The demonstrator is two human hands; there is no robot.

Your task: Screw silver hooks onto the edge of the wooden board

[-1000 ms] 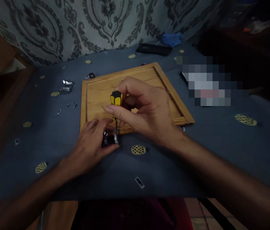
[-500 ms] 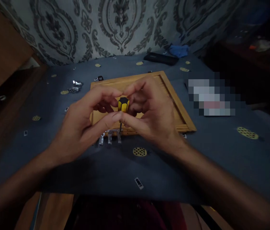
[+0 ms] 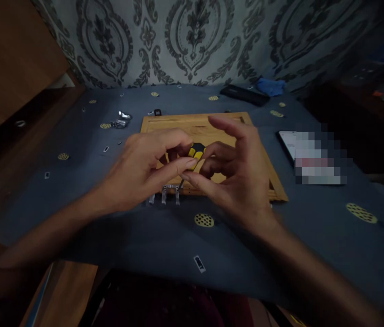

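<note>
Both my hands meet over the near edge of a wooden frame (image 3: pixel 212 123) lying on a blue cloth. Between them is a small screwdriver (image 3: pixel 197 151) with a yellow and black handle, tilted, its tip pointing down at three small metal clips (image 3: pixel 164 196) on the frame's near edge. My left hand (image 3: pixel 142 169) pinches the handle from the left with thumb and fingers. My right hand (image 3: pixel 243 177) touches it from the right with thumb and middle finger, the forefinger lifted off and stretched out.
A black phone (image 3: pixel 244 94) and a blue rag (image 3: pixel 271 86) lie at the back by the patterned wall. Loose metal parts (image 3: pixel 121 120) sit left of the frame. A blurred flat object (image 3: pixel 314 156) lies to the right. A small label (image 3: pixel 199 263) is on the near cloth.
My left hand left the clips and came up to grip the screwdriver handle beside my right hand. The screwdriver has tilted, and my right forefinger has lifted away.
</note>
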